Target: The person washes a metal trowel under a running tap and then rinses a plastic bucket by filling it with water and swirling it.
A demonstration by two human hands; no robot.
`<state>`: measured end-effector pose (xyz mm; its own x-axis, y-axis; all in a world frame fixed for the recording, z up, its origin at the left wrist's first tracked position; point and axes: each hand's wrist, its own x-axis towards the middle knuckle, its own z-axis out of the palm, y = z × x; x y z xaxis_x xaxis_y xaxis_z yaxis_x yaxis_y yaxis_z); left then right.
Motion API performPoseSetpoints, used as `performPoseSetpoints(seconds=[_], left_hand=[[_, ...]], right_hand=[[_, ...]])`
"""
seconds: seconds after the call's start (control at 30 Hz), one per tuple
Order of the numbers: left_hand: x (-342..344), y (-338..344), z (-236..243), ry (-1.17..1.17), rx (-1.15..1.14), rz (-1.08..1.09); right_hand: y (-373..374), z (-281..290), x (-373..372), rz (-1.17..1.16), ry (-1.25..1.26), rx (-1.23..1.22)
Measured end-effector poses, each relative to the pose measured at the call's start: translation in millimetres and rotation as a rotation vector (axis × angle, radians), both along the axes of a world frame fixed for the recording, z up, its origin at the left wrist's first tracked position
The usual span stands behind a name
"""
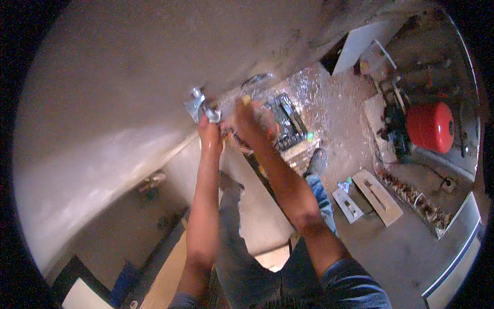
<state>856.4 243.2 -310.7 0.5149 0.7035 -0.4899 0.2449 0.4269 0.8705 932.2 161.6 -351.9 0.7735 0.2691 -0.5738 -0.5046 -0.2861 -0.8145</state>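
Left hand point(209, 129) clamped on a shiny metal clamp fitting point(198, 104) against the grey wall point(128, 103), at eleven o'clock of the right hand point(252, 123). Right hand closed round a yellow-handled tool point(246, 99); exact grip hard to tell. Risk: fitting slipping off the wall's edge under tool pressure, dropping toward the foot point(316, 162). Long axis roughly eleven-to-five, tipped up-left.

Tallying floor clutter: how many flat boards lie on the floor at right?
2: a tan board lying diagonally below the red tank, and a smaller grey board just left of it. More may be hidden behind the arms.
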Motion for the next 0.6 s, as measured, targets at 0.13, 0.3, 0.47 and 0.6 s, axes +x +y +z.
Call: performPoseSetpoints(seconds=[0.13,0.3,0.47,0.6], left_hand=[[30,-4,-50,0.108,-0.054,-0.125],[-3,25,-91,-0.019,-0.724,-0.204],[-9,-26,-95,0.039,-0.456,0.010],[-14,-70,-87,-0.140,-0.149,-0.107]], right_hand=[[-36,-35,49,0.200,-0.003,0.210],[-91,46,-29,0.358,0.747,1.023],[-128,27,17,0.635,1.145,0.828],[-107,2,54,0.818,0.051,0.421]])
